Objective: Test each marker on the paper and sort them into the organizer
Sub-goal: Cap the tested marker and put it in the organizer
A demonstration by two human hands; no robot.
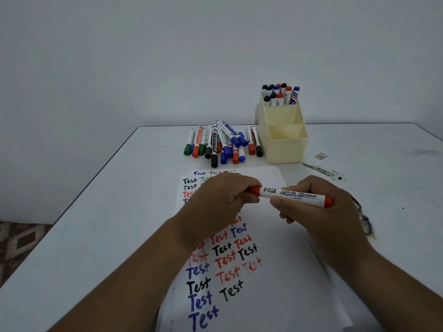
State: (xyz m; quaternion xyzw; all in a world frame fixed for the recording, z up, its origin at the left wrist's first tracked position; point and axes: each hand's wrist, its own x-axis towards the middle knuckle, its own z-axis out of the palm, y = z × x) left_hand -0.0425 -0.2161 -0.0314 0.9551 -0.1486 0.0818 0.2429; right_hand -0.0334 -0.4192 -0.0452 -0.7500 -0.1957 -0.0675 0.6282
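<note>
Paper (pixel 275 271) lies nearest, flat on the white tabletop (pixel 96 236), and many words "Test" in black, blue and red already cover its left part. Above it, both hands hold one red marker (pixel 293 195) level in the air. The left hand (pixel 223 200) has its fingers curled around the cap end, and the right hand (pixel 318 207) grips the white barrel near the middle, with the red rear end sticking out to the right. I judge that the cap is either coming off for a test or going on after one; I cannot tell which. The marker has a white body with black print "White Board" and red ends. Behind the paper lies a pile of markers (pixel 220 142), probably not yet tested. Just to its right stands the cream organizer (pixel 282 140), with several markers upright in its back compartment. If the cap comes off, the next move needs a free place on the paper for writing.
</note>
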